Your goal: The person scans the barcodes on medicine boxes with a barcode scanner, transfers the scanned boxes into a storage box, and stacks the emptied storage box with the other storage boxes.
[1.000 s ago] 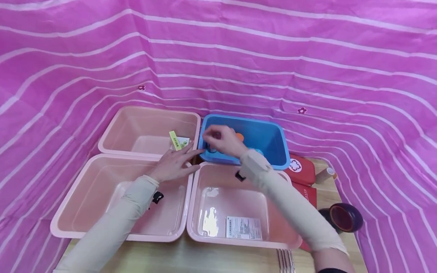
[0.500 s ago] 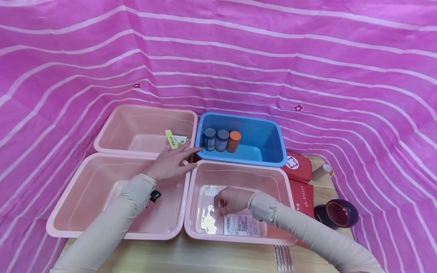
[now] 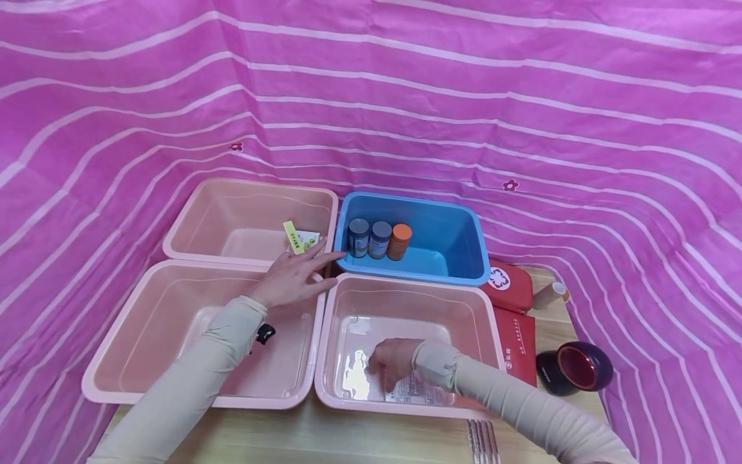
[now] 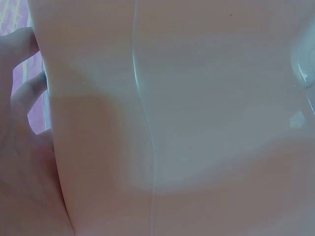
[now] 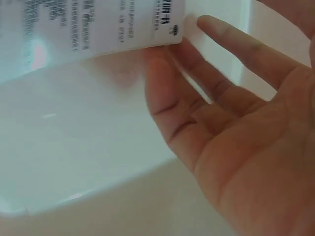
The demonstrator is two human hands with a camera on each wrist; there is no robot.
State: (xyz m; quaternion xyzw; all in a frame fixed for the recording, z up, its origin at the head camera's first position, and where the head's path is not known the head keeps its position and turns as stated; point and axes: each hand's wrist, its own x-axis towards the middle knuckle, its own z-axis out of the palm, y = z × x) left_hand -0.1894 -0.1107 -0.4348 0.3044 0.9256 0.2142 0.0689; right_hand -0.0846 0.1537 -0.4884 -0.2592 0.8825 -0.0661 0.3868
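In the head view my right hand point(image 3: 397, 357) reaches down into the front right pink bin point(image 3: 323, 348). Its fingers are at the left edge of a flat white printed packet point(image 3: 414, 391) lying on the bin floor. The right wrist view shows loosely bent fingertips point(image 5: 162, 83) at the corner of that packet point(image 5: 98, 29), with no clear grip around it. My left hand point(image 3: 292, 278) lies with spread fingers across the rims where the bins meet. In the left wrist view its fingers point(image 4: 30, 91) lie beside a pink bin wall point(image 4: 98, 137).
A blue bin point(image 3: 481, 245) behind holds two dark-lidded jars point(image 3: 359, 238) and an orange jar point(image 3: 399, 241). The back left pink bin point(image 3: 197, 212) contains a yellow-green strip point(image 3: 293, 237). On the right are a red case point(image 3: 516, 287), a dark rounded object point(image 3: 576, 367) and metal cutlery point(image 3: 483, 441).
My right hand has moved from the blue bin down into the front right pink bin, then slightly lower to the packet. The jars are now uncovered. My left hand has stayed in place.
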